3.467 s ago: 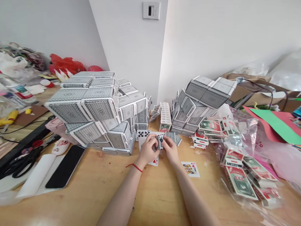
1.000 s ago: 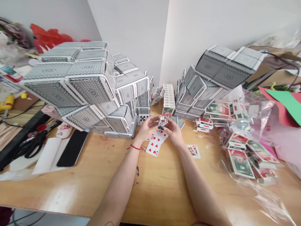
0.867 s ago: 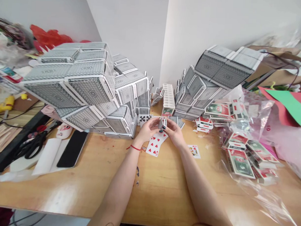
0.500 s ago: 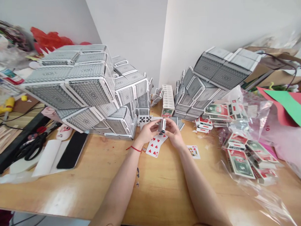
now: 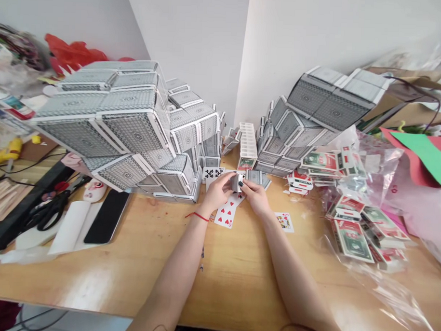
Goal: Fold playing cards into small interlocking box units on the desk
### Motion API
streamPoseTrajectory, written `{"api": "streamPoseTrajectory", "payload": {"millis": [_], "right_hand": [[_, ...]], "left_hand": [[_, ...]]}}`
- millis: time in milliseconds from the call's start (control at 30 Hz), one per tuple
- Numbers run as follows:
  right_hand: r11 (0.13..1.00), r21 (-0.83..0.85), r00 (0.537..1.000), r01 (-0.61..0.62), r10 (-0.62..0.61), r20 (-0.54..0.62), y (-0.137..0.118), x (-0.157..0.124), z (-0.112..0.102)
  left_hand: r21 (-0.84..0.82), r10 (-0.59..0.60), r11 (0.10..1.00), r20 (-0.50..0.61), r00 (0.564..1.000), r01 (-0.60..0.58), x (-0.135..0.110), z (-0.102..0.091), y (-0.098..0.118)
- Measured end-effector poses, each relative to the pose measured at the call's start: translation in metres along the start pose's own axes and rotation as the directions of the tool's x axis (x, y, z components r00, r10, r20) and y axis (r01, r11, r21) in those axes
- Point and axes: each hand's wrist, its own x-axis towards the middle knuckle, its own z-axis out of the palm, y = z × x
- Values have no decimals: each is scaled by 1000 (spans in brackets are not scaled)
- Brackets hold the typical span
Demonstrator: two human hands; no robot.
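Observation:
Over the middle of the table, my left hand (image 5: 215, 195) grips a small folded playing card (image 5: 236, 182) with a grey patterned back. My right hand (image 5: 257, 197) pinches its right edge; a dark-nailed thumb or finger shows there. Just below lies a face-up hearts card (image 5: 225, 215), partly under the fingers. Behind my left hand is a black-suited card (image 5: 212, 173). Grey-backed cards (image 5: 259, 178) lie past my right hand, and a face card (image 5: 285, 222) rests to the right of my right wrist.
Tall stacked blocks covered in grey card backs rise at left (image 5: 129, 133) and right (image 5: 325, 106). A white row of boxes (image 5: 247, 143) stands between them. Green-and-red card boxes (image 5: 353, 240) and clear plastic are at right. A phone (image 5: 106, 218) and black scissors (image 5: 52, 210) lie left.
The folded card has turned in my fingers, now showing more of its patterned back. My right fingers have closed in from cupping around it to pinching its edge.

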Motion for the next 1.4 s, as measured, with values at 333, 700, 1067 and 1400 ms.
{"api": "streamPoseTrajectory", "payload": {"millis": [333,700,1067,1400], "right_hand": [[994,-106,987,33,-50,-155,0,-1,3],[983,-154,984,99,-119,-133,-1,-6,10],[990,-60,992,128,-129,-9,9,-5,12],[995,-54,995,83,-86,-59,1,-4,7]], "left_hand": [[176,58,983,-49,997,-49,-1,3,0],[325,86,944,-106,991,-47,2,1,11],[319,98,946,-127,987,-53,2,1,7],[324,98,944,-88,991,-65,2,2,7]]}}
